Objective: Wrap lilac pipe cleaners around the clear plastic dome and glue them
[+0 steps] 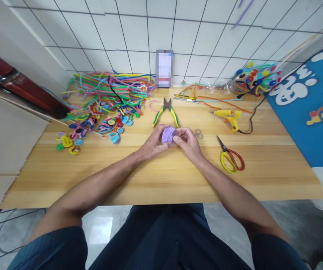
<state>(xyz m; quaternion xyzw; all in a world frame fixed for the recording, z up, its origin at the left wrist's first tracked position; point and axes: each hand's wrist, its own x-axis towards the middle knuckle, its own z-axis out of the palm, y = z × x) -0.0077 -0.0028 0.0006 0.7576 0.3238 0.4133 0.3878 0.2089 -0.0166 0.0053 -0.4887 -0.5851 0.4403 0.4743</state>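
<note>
A purple coil (167, 135), apparently wound from pipe cleaner, is held between my hands above the middle of the wooden table. My left hand (153, 143) is closed round its left side, fingers behind and thumb along the bottom. On the right side my right hand (188, 141) pinches the coil's edge between thumb and fingers. What lies inside the coil is hidden. Just behind my hands lie pliers (167, 108) with green and yellow handles, jaws pointing away. Small grey scissors (198, 134) rest beside my right hand.
Scissors with red and yellow handles (231, 157) lie at right, behind them a yellow glue gun (229, 118) with its black cord. Colourful pipe cleaners (113, 88) and small coiled pieces (115, 137) cover the back left. A phone (164, 69) leans on the tiled wall.
</note>
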